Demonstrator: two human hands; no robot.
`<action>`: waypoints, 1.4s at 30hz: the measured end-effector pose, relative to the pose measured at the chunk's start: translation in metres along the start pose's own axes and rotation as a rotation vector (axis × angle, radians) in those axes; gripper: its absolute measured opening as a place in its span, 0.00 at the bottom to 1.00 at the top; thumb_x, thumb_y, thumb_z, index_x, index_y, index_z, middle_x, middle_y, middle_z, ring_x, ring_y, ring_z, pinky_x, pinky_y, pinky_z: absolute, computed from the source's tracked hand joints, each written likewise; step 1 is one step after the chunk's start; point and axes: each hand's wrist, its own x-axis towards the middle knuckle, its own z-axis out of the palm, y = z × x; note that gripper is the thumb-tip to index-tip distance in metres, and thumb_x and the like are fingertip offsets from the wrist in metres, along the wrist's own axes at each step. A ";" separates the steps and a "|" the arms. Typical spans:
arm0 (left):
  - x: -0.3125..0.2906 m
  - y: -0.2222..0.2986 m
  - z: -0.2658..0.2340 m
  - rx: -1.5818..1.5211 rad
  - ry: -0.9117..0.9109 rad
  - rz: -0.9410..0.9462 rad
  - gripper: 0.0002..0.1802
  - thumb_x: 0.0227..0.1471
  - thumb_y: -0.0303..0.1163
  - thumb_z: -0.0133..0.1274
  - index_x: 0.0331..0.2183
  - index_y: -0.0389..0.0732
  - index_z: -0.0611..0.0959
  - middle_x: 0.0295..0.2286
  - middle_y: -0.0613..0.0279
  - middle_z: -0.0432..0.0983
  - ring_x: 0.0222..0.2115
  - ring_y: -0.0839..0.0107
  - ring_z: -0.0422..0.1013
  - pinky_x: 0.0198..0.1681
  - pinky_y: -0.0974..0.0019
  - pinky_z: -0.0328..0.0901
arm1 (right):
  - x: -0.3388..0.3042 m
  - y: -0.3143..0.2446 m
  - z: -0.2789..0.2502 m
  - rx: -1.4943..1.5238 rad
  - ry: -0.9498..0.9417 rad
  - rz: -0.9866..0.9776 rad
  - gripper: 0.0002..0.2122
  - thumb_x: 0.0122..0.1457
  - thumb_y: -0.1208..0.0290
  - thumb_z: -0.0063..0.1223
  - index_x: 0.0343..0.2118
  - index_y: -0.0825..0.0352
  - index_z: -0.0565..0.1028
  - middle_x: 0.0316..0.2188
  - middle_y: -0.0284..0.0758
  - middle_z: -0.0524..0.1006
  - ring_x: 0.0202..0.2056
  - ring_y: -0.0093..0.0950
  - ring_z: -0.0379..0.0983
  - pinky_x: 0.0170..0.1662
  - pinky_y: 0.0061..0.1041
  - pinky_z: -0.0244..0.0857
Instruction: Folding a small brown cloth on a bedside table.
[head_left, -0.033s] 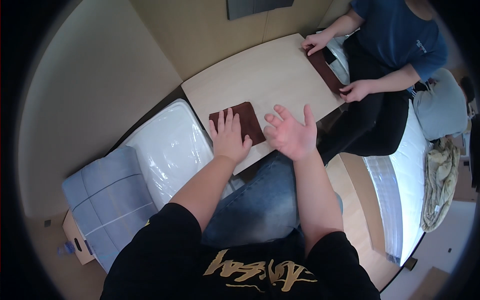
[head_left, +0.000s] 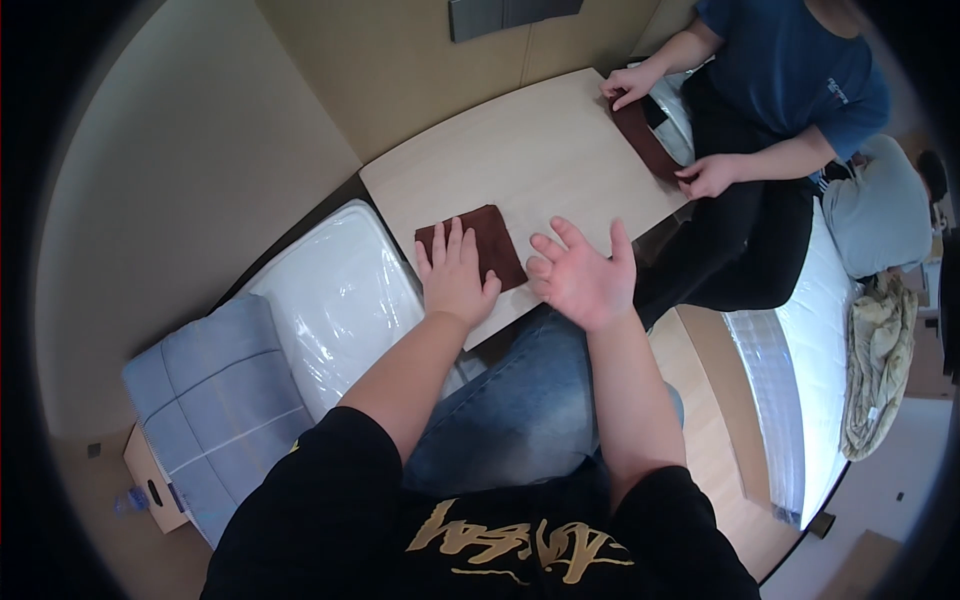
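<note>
On the near end of the pale wooden table [head_left: 540, 120] lies a folded dark brown cloth [head_left: 502, 250], roughly square. My left hand [head_left: 455, 275] rests on its left part, fingers stretched out and covering some of it. Just right of the cloth, my right hand [head_left: 585, 270] is held up at the table's near edge, palm showing, fingers apart and somewhat curled, with nothing in it. At the far right end, another person's two hands hold a strip of similar brown cloth [head_left: 645, 140] by its ends along the table edge.
Left of the table is a plastic-wrapped white mattress [head_left: 340, 290], with a folded grey-blue quilt [head_left: 215, 375] beside it. The other person [head_left: 790, 90] sits at the far right. Behind them lie a second wrapped mattress [head_left: 790, 380] and a crumpled olive blanket [head_left: 880, 370].
My right hand has tilted slightly and its fingers are spread a little more. My left hand stays on the cloth. The view has shifted very slightly.
</note>
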 end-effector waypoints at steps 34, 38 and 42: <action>0.001 0.006 0.005 0.077 0.012 -0.010 0.44 0.57 0.47 0.52 0.70 0.37 0.68 0.74 0.50 0.53 0.76 0.51 0.44 0.78 0.37 0.34 | -0.146 0.048 0.023 -0.152 0.272 -0.256 0.23 0.77 0.47 0.41 0.57 0.62 0.75 0.48 0.33 0.80 0.46 0.31 0.76 0.55 0.39 0.69; 0.001 0.005 0.004 0.071 0.012 -0.017 0.44 0.57 0.47 0.52 0.70 0.37 0.68 0.74 0.50 0.54 0.76 0.50 0.44 0.78 0.38 0.34 | -0.144 0.053 0.025 -0.331 0.264 -0.447 0.18 0.76 0.55 0.45 0.57 0.63 0.74 0.51 0.36 0.78 0.54 0.33 0.73 0.64 0.38 0.64; -0.002 -0.003 0.003 0.065 0.016 -0.009 0.44 0.57 0.47 0.52 0.70 0.37 0.68 0.74 0.50 0.54 0.76 0.51 0.44 0.78 0.38 0.33 | -0.153 0.061 0.022 -1.131 0.793 -0.689 0.20 0.72 0.66 0.46 0.63 0.68 0.68 0.63 0.40 0.69 0.68 0.35 0.61 0.73 0.35 0.51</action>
